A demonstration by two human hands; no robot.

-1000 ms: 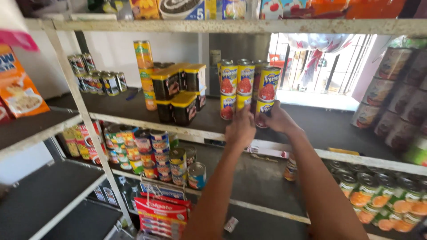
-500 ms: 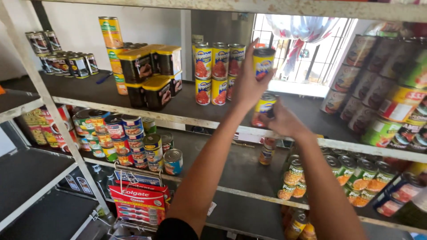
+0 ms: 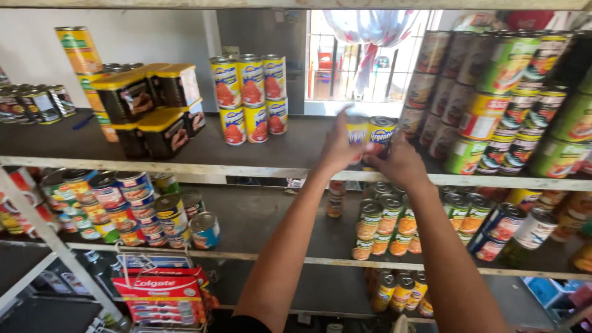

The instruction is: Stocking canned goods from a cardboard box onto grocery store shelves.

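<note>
My left hand [image 3: 338, 150] grips a yellow-labelled tin [image 3: 357, 129] and my right hand [image 3: 401, 163] grips a second tin of the same kind [image 3: 381, 135]. I hold both side by side just above the dark upper shelf [image 3: 271, 154], left of a tall stack of green and yellow tins [image 3: 493, 98]. A block of matching red-and-yellow tins [image 3: 250, 98], stacked two high, stands further left on the same shelf.
Black tubs with yellow lids [image 3: 148, 111] and more tins sit at the shelf's left end. The lower shelf [image 3: 265, 216] carries lying tins [image 3: 135, 203] on the left and small upright tins [image 3: 385, 222] on the right. Boxed toothpaste [image 3: 161, 290] hangs below.
Both hands have carried the two tins rightward, away from the red-and-yellow block, and brought them together beside the green stack. The view has swung right.
</note>
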